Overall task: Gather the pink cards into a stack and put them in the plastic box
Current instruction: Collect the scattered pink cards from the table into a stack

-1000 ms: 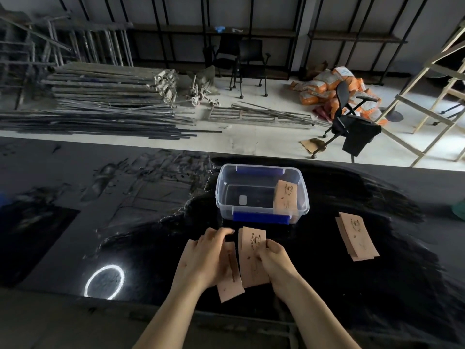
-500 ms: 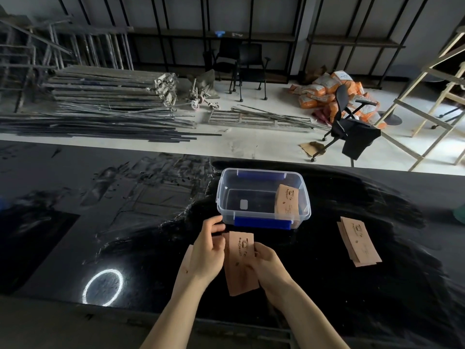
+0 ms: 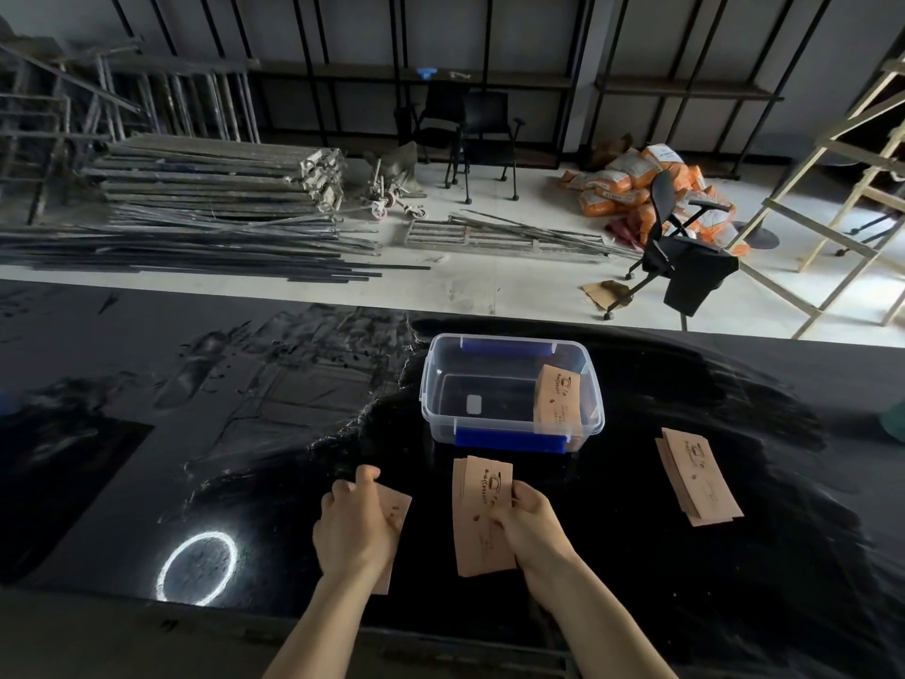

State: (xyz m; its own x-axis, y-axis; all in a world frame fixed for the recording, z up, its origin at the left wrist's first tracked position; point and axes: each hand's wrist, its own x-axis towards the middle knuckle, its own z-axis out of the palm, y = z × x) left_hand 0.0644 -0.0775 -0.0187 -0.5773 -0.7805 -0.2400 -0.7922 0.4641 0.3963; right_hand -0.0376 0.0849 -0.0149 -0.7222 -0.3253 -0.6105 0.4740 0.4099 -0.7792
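The box (image 3: pixel 511 392) is formed of clear, smooth plastic; the cards (image 3: pixel 484 519) are of matt paper; the tabletop (image 3: pixel 734 556) is finished glossy black.

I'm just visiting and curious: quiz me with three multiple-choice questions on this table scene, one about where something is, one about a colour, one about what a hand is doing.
1. Where does the loose pile of cards lie that no hand touches?
A. On the table right of the plastic box
B. Inside the box
C. On the floor

2. What colour are the clips on the plastic box?
A. Red
B. Blue
C. Yellow

3. What is the right hand doing?
A. Resting flat and empty
B. Gripping the box rim
C. Holding a stack of pink cards

Answers:
1 A: the pile sits on the black table, right of the box.
2 B: blue clips show on the near and far rims.
3 C: its fingers are closed on the stack's edge.
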